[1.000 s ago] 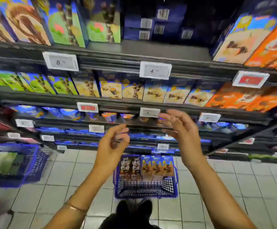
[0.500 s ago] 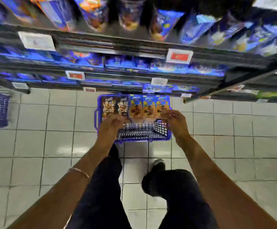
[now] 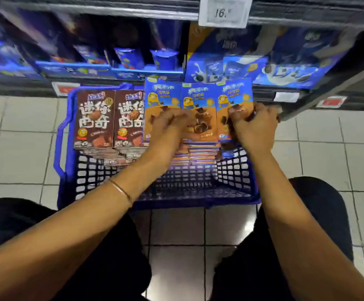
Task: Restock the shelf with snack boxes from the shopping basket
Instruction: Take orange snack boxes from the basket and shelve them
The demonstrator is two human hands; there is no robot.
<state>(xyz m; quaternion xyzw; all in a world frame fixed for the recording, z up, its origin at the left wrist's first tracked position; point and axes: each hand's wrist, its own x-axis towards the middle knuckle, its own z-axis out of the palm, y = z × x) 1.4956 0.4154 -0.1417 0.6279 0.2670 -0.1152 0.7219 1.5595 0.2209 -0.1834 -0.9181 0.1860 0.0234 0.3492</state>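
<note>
Down in the blue basket [image 3: 66,135], both hands [image 3: 170,127] [image 3: 252,127] curl fingers around the orange-and-blue snack boxes [image 3: 198,101], probably pulling a handful for the shelf.

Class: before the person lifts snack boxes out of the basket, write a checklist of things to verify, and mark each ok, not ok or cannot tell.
1. Left hand on the blue-and-orange boxes: ok.
2. Right hand on the rightmost of those boxes: ok.
3. Firm grip closed on a box: cannot tell, blurred.
4. Brown boxes upright, clear of both hands: ok.
5. Basket resting on the floor: ok.
6. Free shelf slot for the boxes: cannot tell.
</note>
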